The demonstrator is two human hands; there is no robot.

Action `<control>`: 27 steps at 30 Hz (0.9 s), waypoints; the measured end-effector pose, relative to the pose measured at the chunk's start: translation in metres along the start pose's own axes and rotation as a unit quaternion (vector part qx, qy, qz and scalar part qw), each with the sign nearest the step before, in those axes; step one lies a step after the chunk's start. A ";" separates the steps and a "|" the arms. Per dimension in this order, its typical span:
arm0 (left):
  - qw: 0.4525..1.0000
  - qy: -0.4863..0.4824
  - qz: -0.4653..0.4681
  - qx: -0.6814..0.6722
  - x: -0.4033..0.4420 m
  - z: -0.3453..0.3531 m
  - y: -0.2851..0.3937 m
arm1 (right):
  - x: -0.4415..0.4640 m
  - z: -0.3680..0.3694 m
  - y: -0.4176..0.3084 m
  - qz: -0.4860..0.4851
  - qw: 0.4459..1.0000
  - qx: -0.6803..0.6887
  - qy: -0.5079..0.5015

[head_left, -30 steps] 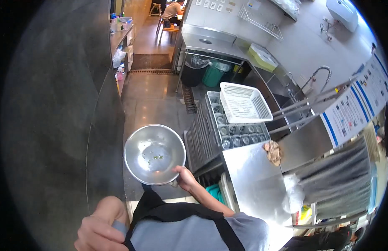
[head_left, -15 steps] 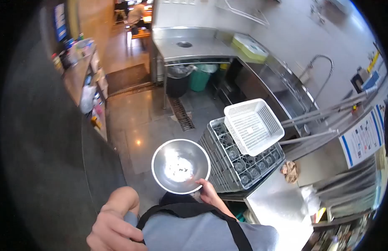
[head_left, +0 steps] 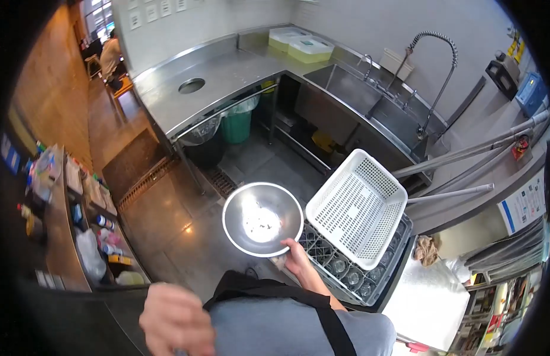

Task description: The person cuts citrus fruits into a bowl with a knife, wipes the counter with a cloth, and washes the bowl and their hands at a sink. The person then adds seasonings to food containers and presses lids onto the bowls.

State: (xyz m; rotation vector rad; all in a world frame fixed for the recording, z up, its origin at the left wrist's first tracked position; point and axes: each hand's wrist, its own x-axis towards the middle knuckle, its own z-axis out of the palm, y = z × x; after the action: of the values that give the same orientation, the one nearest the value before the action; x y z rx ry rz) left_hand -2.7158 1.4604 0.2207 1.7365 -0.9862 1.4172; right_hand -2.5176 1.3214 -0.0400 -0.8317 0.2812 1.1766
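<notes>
The right hand (head_left: 297,257) grips a metal bowl (head_left: 262,220) by its rim at five o'clock. At seven o'clock, the left hand (head_left: 176,319) is blurred; open or closed, I cannot tell. A white basket (head_left: 359,209) sits at three o'clock.

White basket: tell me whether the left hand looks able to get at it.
Probably not easily: the left hand is on the opposite side, and the right hand with the steel bowl lies across the direct way to the white basket.
</notes>
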 end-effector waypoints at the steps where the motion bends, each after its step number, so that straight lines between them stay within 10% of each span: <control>1: 0.995 0.031 -0.061 0.079 -0.012 -0.006 -0.024 | 0.022 0.012 -0.008 -0.015 1.000 -0.002 -0.005; 5: 0.806 0.089 -0.536 0.232 -0.079 -0.047 -0.102 | 0.094 0.081 -0.060 -0.066 0.997 0.026 -0.024; 8: 0.721 0.112 -0.645 0.226 -0.137 -0.082 -0.180 | 0.142 0.114 -0.093 -0.080 0.996 0.043 -0.028; 14: 0.792 0.037 -0.593 0.142 -0.211 -0.113 -0.373 | 0.229 0.133 -0.143 -0.136 0.985 0.104 0.027; 20: 0.545 -0.055 -0.787 -0.283 -0.209 -0.037 -0.524 | 0.262 0.107 -0.191 -0.213 0.963 0.121 0.108; 27: 0.503 -0.083 -0.757 -0.409 -0.212 0.079 -0.676 | 0.299 0.082 -0.327 -0.331 0.909 0.069 0.242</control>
State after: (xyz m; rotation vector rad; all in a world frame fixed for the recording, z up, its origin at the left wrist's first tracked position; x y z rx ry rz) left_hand -2.1128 1.7465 -0.0291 1.1243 0.1349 -0.4121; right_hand -2.1263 1.5444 -0.0240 -0.9834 0.4382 0.2981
